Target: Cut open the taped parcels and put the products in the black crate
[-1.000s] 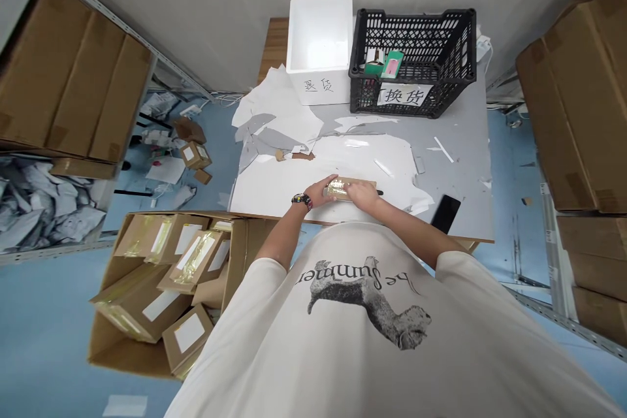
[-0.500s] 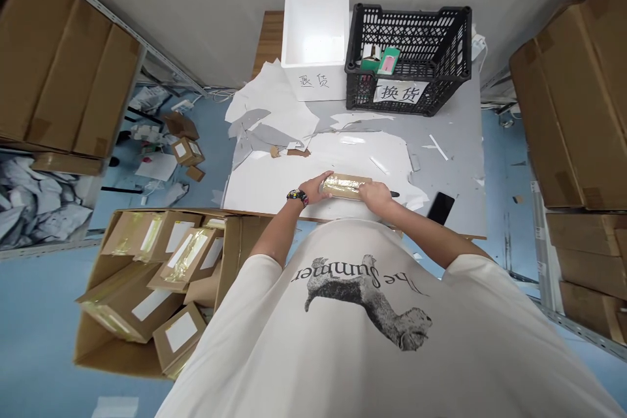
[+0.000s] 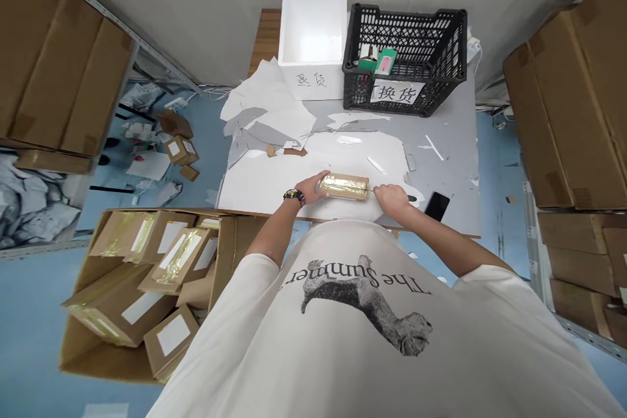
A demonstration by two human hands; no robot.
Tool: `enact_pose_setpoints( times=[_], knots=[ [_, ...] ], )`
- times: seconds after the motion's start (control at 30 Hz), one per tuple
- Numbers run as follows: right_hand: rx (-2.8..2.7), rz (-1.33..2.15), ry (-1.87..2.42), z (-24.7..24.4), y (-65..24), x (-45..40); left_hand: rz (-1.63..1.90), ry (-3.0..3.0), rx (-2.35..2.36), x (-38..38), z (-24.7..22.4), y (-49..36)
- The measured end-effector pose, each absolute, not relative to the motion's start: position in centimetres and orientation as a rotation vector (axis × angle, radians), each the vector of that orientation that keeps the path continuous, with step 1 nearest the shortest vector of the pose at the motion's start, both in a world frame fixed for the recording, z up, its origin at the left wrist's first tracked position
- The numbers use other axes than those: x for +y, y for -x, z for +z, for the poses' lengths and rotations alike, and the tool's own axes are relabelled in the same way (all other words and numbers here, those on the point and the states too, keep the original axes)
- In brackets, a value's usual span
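A small brown cardboard box (image 3: 344,187) with shiny clear tape along its top lies on the table near its front edge. My left hand (image 3: 309,190), with a watch on the wrist, grips the box's left end between thumb and fingers. To the right of the box, my right hand (image 3: 390,200) is closed round a knife (image 3: 413,198). Its black handle end sticks out behind the fist, and its thin blade points left to the box's right end. How deep the tip sits there is too small to tell.
Torn white sheeting covers the table (image 3: 441,170). A white foam box (image 3: 313,81) and a black crate (image 3: 431,88) holding small green boxes stand at the back. A phone (image 3: 437,206) lies at right. A large carton (image 3: 112,366) of taped parcels stands at lower left.
My right hand has moved right, off the box's end, and the knife has come right with it, baring a thin stretch of blade. My left hand keeps its hold on the box.
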State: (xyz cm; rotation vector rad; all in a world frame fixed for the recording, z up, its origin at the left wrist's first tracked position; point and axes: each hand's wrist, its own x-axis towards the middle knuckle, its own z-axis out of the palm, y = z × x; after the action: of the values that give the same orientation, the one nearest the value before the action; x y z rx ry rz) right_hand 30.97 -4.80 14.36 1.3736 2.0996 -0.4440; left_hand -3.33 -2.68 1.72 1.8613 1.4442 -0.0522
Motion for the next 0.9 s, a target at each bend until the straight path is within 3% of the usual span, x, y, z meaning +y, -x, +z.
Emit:
enact_pose_setpoints(
  times=[0.37, 0.67, 0.9],
  knots=[
    [2.173, -0.501, -1.443, 10.7, -35.1, -7.1, -0.099, -1.974, 1.436, -2.1, 2.1, 2.6],
    [2.146, -0.916, -1.805, 9.7, -38.0, -10.9, -0.047, -2.306, 1.308, -0.7, 3.0, -5.6],
    [2.133, -0.937, -1.863, 9.1, -37.9, -11.9, -0.052, -2.324, 1.288, -0.7, 1.7, -7.9]
  ],
)
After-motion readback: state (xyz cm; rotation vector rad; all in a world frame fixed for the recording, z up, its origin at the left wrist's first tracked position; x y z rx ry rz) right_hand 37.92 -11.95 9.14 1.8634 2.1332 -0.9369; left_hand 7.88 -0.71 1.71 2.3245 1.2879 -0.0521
